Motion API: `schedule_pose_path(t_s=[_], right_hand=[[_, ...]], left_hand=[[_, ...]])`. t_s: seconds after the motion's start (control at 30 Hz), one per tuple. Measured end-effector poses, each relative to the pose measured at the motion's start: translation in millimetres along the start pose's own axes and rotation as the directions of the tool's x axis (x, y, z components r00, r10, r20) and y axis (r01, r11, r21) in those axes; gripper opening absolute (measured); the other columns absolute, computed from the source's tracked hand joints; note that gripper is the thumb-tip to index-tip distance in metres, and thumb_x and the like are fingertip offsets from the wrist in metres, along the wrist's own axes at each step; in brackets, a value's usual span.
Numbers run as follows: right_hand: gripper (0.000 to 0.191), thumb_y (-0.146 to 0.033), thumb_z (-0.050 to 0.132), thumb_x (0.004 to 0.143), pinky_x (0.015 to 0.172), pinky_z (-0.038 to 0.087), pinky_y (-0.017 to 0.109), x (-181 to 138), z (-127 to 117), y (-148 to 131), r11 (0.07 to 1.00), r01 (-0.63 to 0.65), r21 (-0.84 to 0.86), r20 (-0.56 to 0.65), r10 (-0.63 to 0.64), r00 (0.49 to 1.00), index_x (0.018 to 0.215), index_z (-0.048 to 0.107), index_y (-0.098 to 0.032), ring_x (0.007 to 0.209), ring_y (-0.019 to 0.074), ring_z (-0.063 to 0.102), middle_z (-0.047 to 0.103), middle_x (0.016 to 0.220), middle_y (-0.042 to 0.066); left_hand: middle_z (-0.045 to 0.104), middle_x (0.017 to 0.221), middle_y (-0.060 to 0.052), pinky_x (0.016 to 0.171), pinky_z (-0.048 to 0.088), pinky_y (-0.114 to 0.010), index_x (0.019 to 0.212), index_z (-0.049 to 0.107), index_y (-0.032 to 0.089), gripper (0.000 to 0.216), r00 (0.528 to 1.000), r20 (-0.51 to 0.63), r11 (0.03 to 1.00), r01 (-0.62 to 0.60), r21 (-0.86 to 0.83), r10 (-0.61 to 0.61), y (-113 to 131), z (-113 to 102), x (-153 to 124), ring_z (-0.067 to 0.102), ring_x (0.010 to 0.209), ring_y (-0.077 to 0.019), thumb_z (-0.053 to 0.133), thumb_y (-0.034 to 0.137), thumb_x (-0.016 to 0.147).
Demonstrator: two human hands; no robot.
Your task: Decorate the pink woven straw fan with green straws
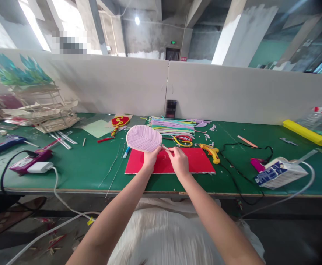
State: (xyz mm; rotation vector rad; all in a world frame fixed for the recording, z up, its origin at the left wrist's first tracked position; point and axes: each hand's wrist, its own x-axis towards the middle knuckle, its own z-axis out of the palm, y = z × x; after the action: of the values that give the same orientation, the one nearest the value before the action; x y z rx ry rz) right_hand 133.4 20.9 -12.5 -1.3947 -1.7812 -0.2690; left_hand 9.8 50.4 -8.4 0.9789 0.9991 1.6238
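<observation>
My left hand is closed on the lower right edge of an oval fan, which has a lilac ribbed face and a pale rim. Close beside it, my right hand pinches a thin stick that points at the fan's edge. Whether the stick is joined to the fan, I cannot tell. Both hands are above a red board on the green table. Scissors with yellow and red handles lie just beyond the board, and a yellow glue gun rests by its right end.
Pastel pipe cleaners lie in a bundle at the back, near a red and yellow fan. A tiered stick model stands left, by a power strip. At right are a carton, a black cord and a yellow roll.
</observation>
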Motion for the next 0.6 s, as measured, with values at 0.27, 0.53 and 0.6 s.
schedule_pose_path(t_s=[0.27, 0.53, 0.6], right_hand=[[0.021, -0.037, 0.052, 0.084, 0.066, 0.049, 0.027, -0.3, 6.8, 2.7, 0.91, -0.148, 0.387, -0.037, 0.176, 0.984, 0.083, 0.061, -0.018, 0.071, 0.0166, 0.063, 0.067, 0.078, 0.006], [0.025, -0.042, 0.064, 0.071, 0.065, 0.055, 0.033, 4.2, 8.6, 4.3, 0.444, -0.422, 0.79, 0.238, 0.413, 0.879, 0.077, 0.065, -0.017, 0.07, 0.0204, 0.066, 0.068, 0.072, 0.005], [0.027, -0.043, 0.066, 0.069, 0.062, 0.056, 0.034, 5.0, 8.7, 3.7, 0.267, -0.485, 0.833, 0.356, 0.412, 0.839, 0.077, 0.065, -0.016, 0.069, 0.0209, 0.066, 0.069, 0.071, 0.005]], left_hand=[[0.068, 0.097, -0.01, 0.086, 0.045, -0.035, 0.091, 0.066, 0.012, 0.04, 1.0, 0.001, 1.0, -0.004, 0.015, 0.004, -6.8, -4.1, 4.9, 0.062, 0.095, -0.0236, 0.073, 0.031, 0.056], [0.069, 0.094, -0.01, 0.085, 0.047, -0.036, 0.089, 0.067, 0.013, 0.039, 0.999, 0.043, 0.999, 0.02, -0.044, -0.018, -7.9, -3.1, 5.1, 0.063, 0.089, -0.0225, 0.074, 0.032, 0.056], [0.069, 0.094, -0.009, 0.085, 0.047, -0.035, 0.088, 0.067, 0.013, 0.038, 0.999, 0.038, 0.999, 0.014, -0.048, -0.012, -6.1, -2.7, 4.2, 0.063, 0.089, -0.0217, 0.074, 0.032, 0.057]])
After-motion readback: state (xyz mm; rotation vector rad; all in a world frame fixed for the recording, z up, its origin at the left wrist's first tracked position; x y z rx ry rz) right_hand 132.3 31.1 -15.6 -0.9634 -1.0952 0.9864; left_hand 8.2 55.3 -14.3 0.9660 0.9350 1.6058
